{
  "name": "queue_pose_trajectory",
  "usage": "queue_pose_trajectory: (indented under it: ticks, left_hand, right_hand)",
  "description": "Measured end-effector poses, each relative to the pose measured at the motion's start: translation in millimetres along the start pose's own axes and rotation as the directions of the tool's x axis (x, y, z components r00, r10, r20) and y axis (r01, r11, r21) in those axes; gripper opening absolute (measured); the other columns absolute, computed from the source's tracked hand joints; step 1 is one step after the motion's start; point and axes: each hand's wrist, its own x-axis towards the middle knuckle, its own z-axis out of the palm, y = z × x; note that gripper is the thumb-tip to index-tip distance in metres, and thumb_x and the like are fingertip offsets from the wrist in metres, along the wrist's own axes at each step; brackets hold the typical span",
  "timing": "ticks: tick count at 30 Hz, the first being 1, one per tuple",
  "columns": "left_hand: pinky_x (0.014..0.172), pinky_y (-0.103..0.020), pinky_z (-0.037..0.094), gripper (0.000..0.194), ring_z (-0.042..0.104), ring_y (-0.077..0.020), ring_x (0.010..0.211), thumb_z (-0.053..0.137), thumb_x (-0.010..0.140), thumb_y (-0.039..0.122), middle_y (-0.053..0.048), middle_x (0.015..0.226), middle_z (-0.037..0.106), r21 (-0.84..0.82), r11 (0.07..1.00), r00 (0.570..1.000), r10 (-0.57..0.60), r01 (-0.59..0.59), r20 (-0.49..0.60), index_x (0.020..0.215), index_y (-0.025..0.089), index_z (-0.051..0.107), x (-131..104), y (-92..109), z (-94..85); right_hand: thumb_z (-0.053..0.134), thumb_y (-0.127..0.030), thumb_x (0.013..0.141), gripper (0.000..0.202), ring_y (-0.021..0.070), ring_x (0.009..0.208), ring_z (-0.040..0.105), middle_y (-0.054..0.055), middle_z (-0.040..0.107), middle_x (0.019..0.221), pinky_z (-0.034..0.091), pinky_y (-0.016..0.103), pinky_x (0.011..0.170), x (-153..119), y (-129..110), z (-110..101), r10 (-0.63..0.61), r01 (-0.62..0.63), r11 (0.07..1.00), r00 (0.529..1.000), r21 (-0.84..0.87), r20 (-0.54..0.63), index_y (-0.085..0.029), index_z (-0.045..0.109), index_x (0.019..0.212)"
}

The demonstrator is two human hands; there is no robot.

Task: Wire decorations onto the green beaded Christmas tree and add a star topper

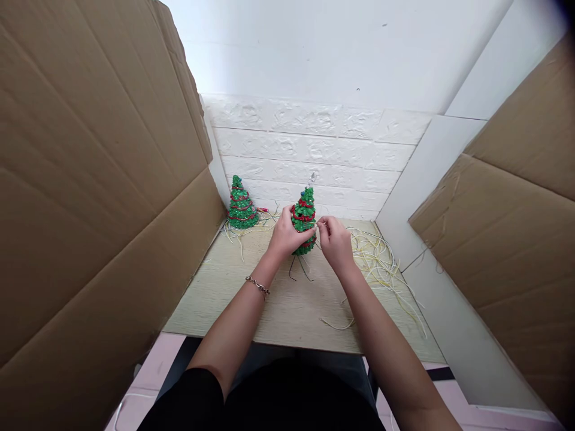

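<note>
Tree (305,214) (red-banded) sits in left hand (286,233); right hand (335,240) beside it.

Large brown cardboard sheets (90,149) flank a pale wood-grain counter (287,317) set against a white brick-patterned lower wall (314,143), with a brightly lit, smooth white upper wall (309,54) above, a white side panel (453,323) at right and pale pink floor (150,371) showing below.

The held tree (304,211) looks rough and plasticky — the tabletop (287,314) matt, with wood grain. Creased cardboard (90,149) is matt; the embossed wall panel (305,143), faintly glossy; the chain bracelet (258,285), shiny metal.
</note>
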Motion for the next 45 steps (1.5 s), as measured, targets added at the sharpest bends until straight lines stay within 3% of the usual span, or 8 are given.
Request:
queue_pose_trajectory:
  ticks: [4,11,19,24,32,35,39,45]
  left_hand:
    - [0.079,-0.033,0.046,0.06,0.059,-0.0225,0.093,0.071,0.062,0.035,-0.008,0.101,0.061,-0.015,1.0,0.999,-0.011,0.011,0.03,0.112,0.017,0.043,-1,1,1.6]
    - [0.082,-0.034,0.047,0.062,0.059,-0.0225,0.094,0.074,0.058,0.036,-0.009,0.104,0.06,-0.159,0.967,0.969,-0.22,0.2,-0.116,0.109,0.017,0.044,6,-1,-3.1]
    - [0.086,-0.037,0.045,0.057,0.059,-0.0238,0.097,0.075,0.058,0.036,-0.011,0.104,0.061,-0.2,0.937,0.919,-0.326,0.285,-0.22,0.104,0.017,0.045,12,-10,-9.7]
    - [0.085,-0.036,0.045,0.063,0.058,-0.0237,0.097,0.074,0.058,0.036,-0.011,0.105,0.06,-0.111,0.967,0.952,-0.247,0.229,-0.179,0.108,0.017,0.042,10,-11,-7.2]
    - [0.083,-0.034,0.045,0.062,0.057,-0.023,0.098,0.071,0.062,0.036,-0.01,0.106,0.057,0.028,0.998,0.998,0.059,-0.059,0.007,0.114,0.018,0.041,0,-6,0.0]
    - [0.081,-0.033,0.046,0.06,0.057,-0.0222,0.096,0.07,0.064,0.036,-0.009,0.105,0.057,0.014,0.998,0.998,0.06,-0.06,-0.001,0.113,0.018,0.041,-1,-5,0.5]
    - [0.082,-0.033,0.046,0.063,0.057,-0.0222,0.098,0.072,0.063,0.039,-0.009,0.106,0.057,-0.007,1.0,0.999,0.028,-0.028,-0.038,0.113,0.018,0.041,1,-7,-0.5]
    - [0.085,-0.036,0.045,0.062,0.057,-0.0233,0.099,0.073,0.06,0.037,-0.01,0.107,0.058,-0.023,0.997,0.993,-0.078,0.076,-0.093,0.11,0.017,0.042,6,-8,-5.9]
  right_hand:
    - [0.042,-0.025,0.088,0.015,0.0181,0.076,0.054,0.005,0.059,0.081,0.04,0.03,0.069,0,1,2,-0.059,0.059,0.998,0.996,0.005,0.06,-0.019,0.055,0.081]
    - [0.05,-0.031,0.084,0.023,0.0203,0.083,0.055,0.007,0.059,0.088,0.043,0.036,0.077,-1,3,3,-0.034,0.034,0.999,0.996,0.004,-0.078,-0.017,0.053,0.102]
    - [0.046,-0.024,0.088,0.012,0.0149,0.072,0.057,0.004,0.061,0.08,0.046,0.028,0.068,-1,6,4,-0.096,0.109,0.99,0.984,0.086,-0.15,-0.02,0.057,0.089]
    - [0.043,-0.022,0.09,0.017,0.0166,0.074,0.056,0.005,0.061,0.079,0.044,0.029,0.069,0,4,3,-0.138,0.14,0.99,0.984,0.012,-0.117,-0.019,0.059,0.084]
    - [0.042,-0.021,0.089,0.018,0.0182,0.08,0.055,0.006,0.06,0.081,0.045,0.032,0.074,-2,4,6,-0.119,0.121,0.992,0.992,0.041,-0.045,-0.019,0.059,0.082]
    - [0.042,-0.024,0.089,0.016,0.0192,0.085,0.055,0.007,0.061,0.087,0.045,0.034,0.078,-3,2,7,-0.106,0.109,0.992,0.993,0.064,-0.052,-0.019,0.058,0.089]
    - [0.045,-0.029,0.087,0.023,0.0218,0.098,0.052,0.011,0.058,0.101,0.044,0.038,0.084,-2,1,5,-0.069,0.08,0.995,0.982,0.053,-0.177,-0.018,0.054,0.105]
    - [0.05,-0.035,0.085,0.02,0.0201,0.087,0.056,0.009,0.061,0.09,0.044,0.036,0.08,1,7,3,0.055,-0.045,0.998,0.976,0.052,-0.211,-0.017,0.061,0.087]
